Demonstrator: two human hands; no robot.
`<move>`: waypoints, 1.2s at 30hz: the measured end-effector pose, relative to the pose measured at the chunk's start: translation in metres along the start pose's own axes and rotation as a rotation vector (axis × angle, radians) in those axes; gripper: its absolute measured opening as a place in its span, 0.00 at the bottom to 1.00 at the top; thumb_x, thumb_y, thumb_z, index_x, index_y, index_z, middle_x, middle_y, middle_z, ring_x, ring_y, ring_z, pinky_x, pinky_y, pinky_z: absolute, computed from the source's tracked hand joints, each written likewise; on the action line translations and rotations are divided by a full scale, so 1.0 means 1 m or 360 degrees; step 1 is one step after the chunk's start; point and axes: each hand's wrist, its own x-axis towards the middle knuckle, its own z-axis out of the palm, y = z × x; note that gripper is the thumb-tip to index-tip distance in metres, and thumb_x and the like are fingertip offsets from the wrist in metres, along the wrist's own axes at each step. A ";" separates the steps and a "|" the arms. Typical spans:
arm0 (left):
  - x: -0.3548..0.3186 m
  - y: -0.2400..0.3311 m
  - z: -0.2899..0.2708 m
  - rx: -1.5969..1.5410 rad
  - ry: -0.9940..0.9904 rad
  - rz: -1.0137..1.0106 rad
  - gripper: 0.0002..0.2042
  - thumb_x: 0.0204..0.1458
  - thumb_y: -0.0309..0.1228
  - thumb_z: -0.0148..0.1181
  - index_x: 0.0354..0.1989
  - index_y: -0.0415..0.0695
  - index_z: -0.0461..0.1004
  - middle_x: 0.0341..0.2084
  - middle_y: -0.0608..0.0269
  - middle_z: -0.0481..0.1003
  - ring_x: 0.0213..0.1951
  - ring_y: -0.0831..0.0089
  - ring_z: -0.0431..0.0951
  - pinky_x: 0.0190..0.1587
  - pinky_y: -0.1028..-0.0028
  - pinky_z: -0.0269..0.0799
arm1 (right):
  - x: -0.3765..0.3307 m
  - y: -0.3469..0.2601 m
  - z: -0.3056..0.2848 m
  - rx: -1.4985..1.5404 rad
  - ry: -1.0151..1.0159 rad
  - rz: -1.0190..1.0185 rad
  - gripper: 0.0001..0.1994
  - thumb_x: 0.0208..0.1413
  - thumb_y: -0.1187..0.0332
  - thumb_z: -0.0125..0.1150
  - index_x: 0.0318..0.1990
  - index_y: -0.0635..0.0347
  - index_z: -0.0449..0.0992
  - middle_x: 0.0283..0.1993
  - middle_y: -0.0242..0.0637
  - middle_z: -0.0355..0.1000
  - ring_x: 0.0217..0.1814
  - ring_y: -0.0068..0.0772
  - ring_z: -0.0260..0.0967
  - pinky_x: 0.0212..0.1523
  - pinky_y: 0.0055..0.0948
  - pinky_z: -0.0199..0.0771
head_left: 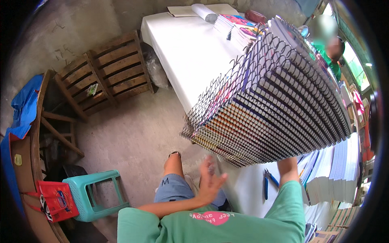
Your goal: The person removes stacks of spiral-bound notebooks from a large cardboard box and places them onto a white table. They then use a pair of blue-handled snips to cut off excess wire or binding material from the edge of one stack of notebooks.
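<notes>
A tall stack of coil-bound notebooks (263, 109) fills the right middle, its dark coils facing me and several loose coil ends curling out along the left side. My left hand (211, 182) is in front of my body, just below the stack's lower edge and apart from it. Its fingers are spread and slightly blurred, with nothing I can make out in them. My right forearm (288, 168) runs up behind the stack's lower right edge. The stack covers that hand, so its fingers and anything in them are hidden. Blue-handled pliers (270, 180) lie on the white table beside my right arm.
The white-covered table (174, 40) carries more books (237, 30) and a white roll (204, 13). Unbound paper stacks (334, 172) stand at the right. A wooden pallet (107, 69) leans on the wall. At left are a teal stool (95, 194) and red bag (58, 200). A person (333, 52) is at far right.
</notes>
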 end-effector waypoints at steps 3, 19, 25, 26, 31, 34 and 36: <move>0.054 0.006 -0.059 0.0626 0.0122 0.0561 0.47 0.37 0.34 0.74 0.64 0.39 0.47 0.59 0.49 0.51 0.60 0.55 0.55 0.59 0.60 0.58 | -0.005 0.019 0.006 0.0102 0.0086 -0.0016 0.23 0.60 0.50 0.45 0.52 0.57 0.70 0.48 0.38 0.72 0.49 0.33 0.68 0.51 0.35 0.71; 0.109 0.001 -0.096 0.0860 -0.0176 0.0800 0.19 0.32 0.24 0.75 0.36 0.37 0.78 0.32 0.61 0.78 0.32 0.76 0.77 0.35 0.76 0.74 | 0.005 0.059 0.089 0.0443 0.0029 -0.0042 0.23 0.60 0.49 0.44 0.51 0.57 0.71 0.47 0.37 0.73 0.48 0.31 0.69 0.49 0.34 0.72; 0.052 -0.014 -0.060 0.0762 0.0085 0.0716 0.17 0.32 0.26 0.75 0.35 0.40 0.80 0.30 0.60 0.77 0.31 0.73 0.77 0.35 0.75 0.73 | 0.020 0.039 0.089 0.0384 -0.0040 -0.0033 0.23 0.60 0.48 0.44 0.51 0.57 0.71 0.47 0.37 0.73 0.47 0.31 0.70 0.48 0.34 0.72; 0.051 -0.016 -0.059 0.0743 0.0112 0.0769 0.17 0.33 0.26 0.75 0.35 0.40 0.80 0.30 0.60 0.77 0.31 0.73 0.77 0.35 0.75 0.73 | 0.021 0.036 0.090 0.0364 -0.0057 -0.0030 0.23 0.60 0.48 0.44 0.51 0.57 0.71 0.47 0.37 0.73 0.47 0.31 0.70 0.48 0.33 0.72; 0.051 -0.013 -0.058 0.0742 0.0102 0.0784 0.15 0.33 0.27 0.75 0.33 0.41 0.81 0.29 0.60 0.77 0.30 0.74 0.77 0.32 0.76 0.72 | 0.027 0.005 0.086 0.0288 -0.0143 -0.0061 0.24 0.60 0.48 0.44 0.51 0.57 0.71 0.46 0.37 0.73 0.46 0.30 0.70 0.47 0.33 0.73; 0.055 -0.019 -0.060 0.0762 0.0119 0.0887 0.13 0.34 0.26 0.74 0.31 0.40 0.80 0.26 0.61 0.76 0.26 0.76 0.75 0.30 0.78 0.69 | 0.037 -0.018 0.093 0.0259 -0.0251 -0.0079 0.24 0.60 0.48 0.44 0.50 0.57 0.71 0.46 0.37 0.73 0.46 0.30 0.70 0.47 0.33 0.73; 0.056 -0.015 -0.061 0.0740 0.0079 0.0832 0.12 0.35 0.25 0.73 0.30 0.41 0.80 0.26 0.61 0.76 0.25 0.76 0.74 0.29 0.77 0.68 | 0.040 -0.035 0.095 0.0245 -0.0319 -0.0111 0.24 0.60 0.48 0.44 0.50 0.57 0.72 0.46 0.37 0.73 0.45 0.30 0.70 0.47 0.33 0.73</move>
